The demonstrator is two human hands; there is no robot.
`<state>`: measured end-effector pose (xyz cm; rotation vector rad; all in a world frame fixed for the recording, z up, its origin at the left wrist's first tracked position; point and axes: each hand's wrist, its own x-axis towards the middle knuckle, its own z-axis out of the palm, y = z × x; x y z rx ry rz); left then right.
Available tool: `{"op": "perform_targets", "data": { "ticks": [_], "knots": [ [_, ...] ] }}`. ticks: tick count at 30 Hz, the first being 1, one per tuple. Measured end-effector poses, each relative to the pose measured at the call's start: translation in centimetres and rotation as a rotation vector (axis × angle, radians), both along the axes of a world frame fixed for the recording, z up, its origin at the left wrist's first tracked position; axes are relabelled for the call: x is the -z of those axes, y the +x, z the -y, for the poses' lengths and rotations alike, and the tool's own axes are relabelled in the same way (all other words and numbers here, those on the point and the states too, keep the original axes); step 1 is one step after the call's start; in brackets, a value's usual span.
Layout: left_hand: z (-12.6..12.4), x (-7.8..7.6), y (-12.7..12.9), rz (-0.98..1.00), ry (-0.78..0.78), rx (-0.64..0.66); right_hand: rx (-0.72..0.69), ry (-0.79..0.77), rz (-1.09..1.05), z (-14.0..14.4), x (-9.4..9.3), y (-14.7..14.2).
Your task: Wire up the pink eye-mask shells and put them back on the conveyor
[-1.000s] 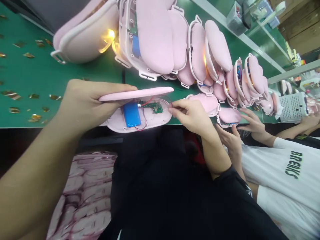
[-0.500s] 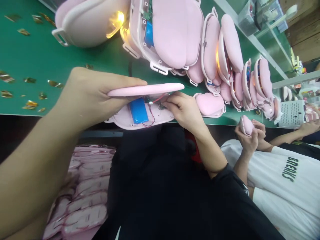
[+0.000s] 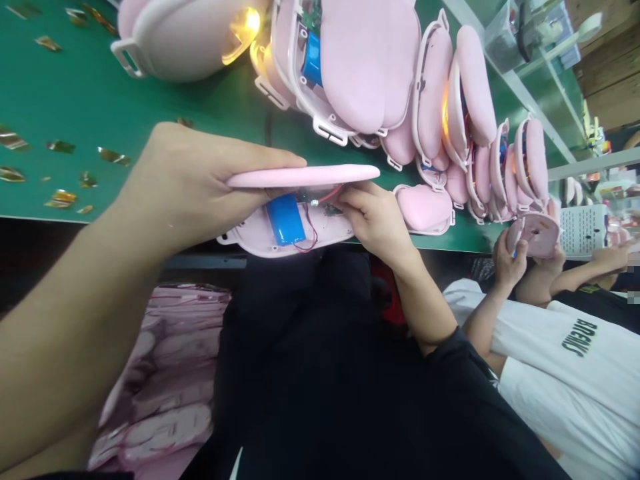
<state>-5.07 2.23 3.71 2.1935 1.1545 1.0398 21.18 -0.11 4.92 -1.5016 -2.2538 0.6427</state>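
My left hand (image 3: 190,183) grips an opened pink device at the near edge of the green belt (image 3: 75,100). Its thumb lies on the raised pink cover (image 3: 305,176). Below the cover sits the pink base shell (image 3: 260,239), holding a blue battery (image 3: 285,220) with red and black wires (image 3: 307,237). My right hand (image 3: 375,217) reaches in from the right, fingertips pinched at the small circuit board and white connector between cover and base; the board is mostly hidden by the fingers.
A row of opened pink devices (image 3: 370,67), some with lit amber lamps (image 3: 240,27), leans across the belt behind. Gold scraps (image 3: 60,199) litter the left. A bin of bagged pink parts (image 3: 165,373) sits below left. A co-worker in white (image 3: 565,353) holds a pink unit (image 3: 537,233).
My right hand has moved left from the device's end into the gap under the cover, onto the board. The view shifted. The co-worker lifted a pink unit off the belt.
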Motion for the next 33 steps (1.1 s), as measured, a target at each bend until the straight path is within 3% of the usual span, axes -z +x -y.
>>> {"op": "perform_targets", "data": {
  "ticks": [13, 20, 26, 29, 33],
  "knots": [
    [0.4, -0.6, 0.4, -0.070, -0.005, -0.039, -0.019, -0.002, 0.051, -0.3, 0.7, 0.6],
    [0.5, 0.3, 0.3, -0.038, 0.061, -0.039, -0.117, 0.186, 0.263, 1.5, 1.0, 1.0],
    [1.1, 1.3, 0.2, 0.002, 0.093, -0.055, -0.122, 0.094, 0.338, 2.1, -0.2, 0.8],
    [1.4, 1.6, 0.2, 0.013, 0.089, -0.078, -0.146, 0.082, 0.224, 2.1, -0.6, 1.5],
    [2.0, 1.4, 0.5, 0.000, 0.138, -0.037, 0.126, 0.147, -0.202, 3.3, -1.3, 1.1]
  ]
}}
